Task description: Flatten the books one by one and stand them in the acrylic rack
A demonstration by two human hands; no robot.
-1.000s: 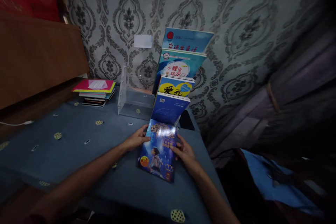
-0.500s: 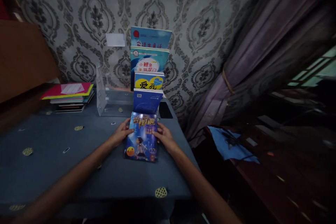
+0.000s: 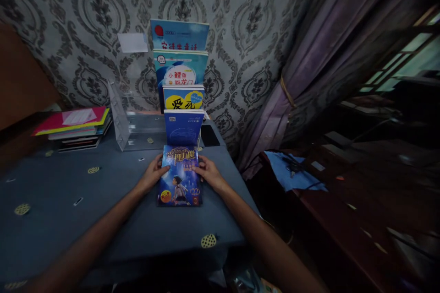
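Note:
A dark blue book with a cartoon figure on its cover [image 3: 179, 178] lies flat on the blue tablecloth [image 3: 103, 201]. My left hand [image 3: 151, 177] grips its left edge and my right hand [image 3: 209, 174] grips its right edge, fingers curled over the cover. Directly behind it, several books [image 3: 182, 96] stand stepped one above the other in a clear acrylic rack [image 3: 134, 123] against the wall.
A stack of books topped by a pink folder [image 3: 74, 126] lies at the back left. A black phone [image 3: 210, 135] lies right of the rack. The table's right edge drops to a purple curtain [image 3: 309, 68] and dark furniture with a blue cloth [image 3: 295, 174].
The camera swung to the right. The tilted book has been turned straight and now lies squarely below the rack, both hands still on its edges.

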